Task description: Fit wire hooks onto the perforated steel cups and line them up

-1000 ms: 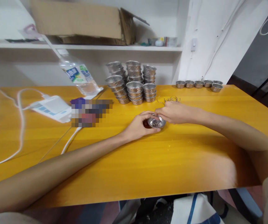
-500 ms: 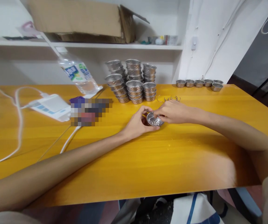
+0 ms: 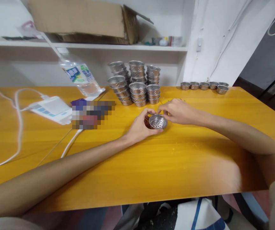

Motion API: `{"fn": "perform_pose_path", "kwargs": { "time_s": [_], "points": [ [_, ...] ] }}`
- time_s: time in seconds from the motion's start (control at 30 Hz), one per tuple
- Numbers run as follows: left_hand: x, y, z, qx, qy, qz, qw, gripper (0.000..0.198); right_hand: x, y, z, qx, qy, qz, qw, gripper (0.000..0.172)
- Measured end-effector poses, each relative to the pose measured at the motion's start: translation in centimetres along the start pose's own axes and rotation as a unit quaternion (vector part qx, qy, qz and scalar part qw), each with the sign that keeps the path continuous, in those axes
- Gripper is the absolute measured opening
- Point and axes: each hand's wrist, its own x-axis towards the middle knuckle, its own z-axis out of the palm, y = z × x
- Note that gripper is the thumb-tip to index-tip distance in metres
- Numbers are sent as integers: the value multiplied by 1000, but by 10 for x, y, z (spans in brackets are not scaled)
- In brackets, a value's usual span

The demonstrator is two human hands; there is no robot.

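Observation:
A small round metal strainer basket [image 3: 158, 124] with a perforated bottom sits at the middle of the yellow table, its mouth tilted toward me. My left hand [image 3: 142, 124] wraps its fingers and thumb round the left side of it. Bent fingers of my right hand [image 3: 173, 111] pinch at the basket's far right rim; whether something thin is also between them I cannot make out. Thin wire rings [image 3: 162, 100] lie just behind my right hand, mostly hidden by it. Beyond both hands stand several stacks of similar strainer baskets [image 3: 137, 88].
More metal baskets [image 3: 204, 85] stand in a row at the back right. To the left are a tilted plastic bottle [image 3: 80, 76], a white box-like device [image 3: 53, 108] and white cables [image 3: 20, 127]. A cardboard box [image 3: 80, 19] rests on the shelf above.
My right hand's fingers have come up from inside the basket to its far rim, uncovering the perforated bottom. The basket has tipped slightly in my left hand, which keeps its hold.

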Motion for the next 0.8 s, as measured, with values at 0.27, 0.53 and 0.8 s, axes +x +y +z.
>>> {"fn": "perform_pose_path", "kwargs": {
  "time_s": [0.27, 0.53, 0.8],
  "points": [
    [-1, 7, -1, 23, 14, -11, 1000, 70, -1, -7, 0, 200, 1, 103, 974, 27],
    [0, 6, -2, 24, 9, 1, 1000, 70, 6, 11, 6, 243, 17, 114, 963, 23],
    [0, 5, -2, 34, 0, 2, 999, 63, 8, 9, 4, 207, 27, 92, 974, 26]
  ]
}}
